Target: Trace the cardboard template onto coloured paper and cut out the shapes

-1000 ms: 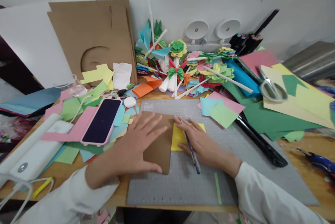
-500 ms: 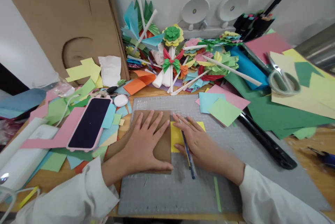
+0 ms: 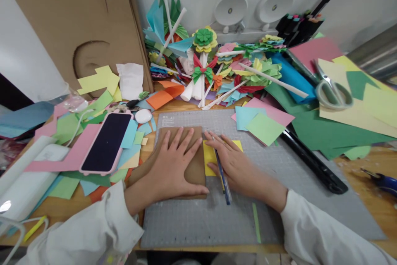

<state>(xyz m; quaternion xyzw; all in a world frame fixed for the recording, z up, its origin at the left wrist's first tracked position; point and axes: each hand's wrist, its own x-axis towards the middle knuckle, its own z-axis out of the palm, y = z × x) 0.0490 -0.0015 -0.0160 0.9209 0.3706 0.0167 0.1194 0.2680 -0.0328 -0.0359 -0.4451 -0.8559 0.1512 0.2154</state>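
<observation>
My left hand (image 3: 173, 165) lies flat with fingers spread on a brown cardboard piece (image 3: 197, 165), which rests on the grey cutting mat (image 3: 198, 225). Just right of the cardboard edge is a yellow paper square (image 3: 211, 157), partly hidden under my right hand (image 3: 234, 161). That hand holds a blue pen (image 3: 222, 176) between its fingers, the pen slanting down toward me. Its fingertips touch the yellow paper near the cardboard's edge. Whether the cardboard overlaps the paper, I cannot tell.
Left of the mat a phone (image 3: 107, 143) lies among paper scraps. On the right are a black utility knife (image 3: 316, 163), green paper square (image 3: 265, 128) and scissors (image 3: 333, 87). Paper flowers (image 3: 204, 39) pile up behind, beside leaning cardboard sheets (image 3: 62, 21).
The cardboard and my left hand have shifted slightly right and turned a little against the yellow paper. My right hand keeps the pen in nearly the same place. The view has shifted slightly.
</observation>
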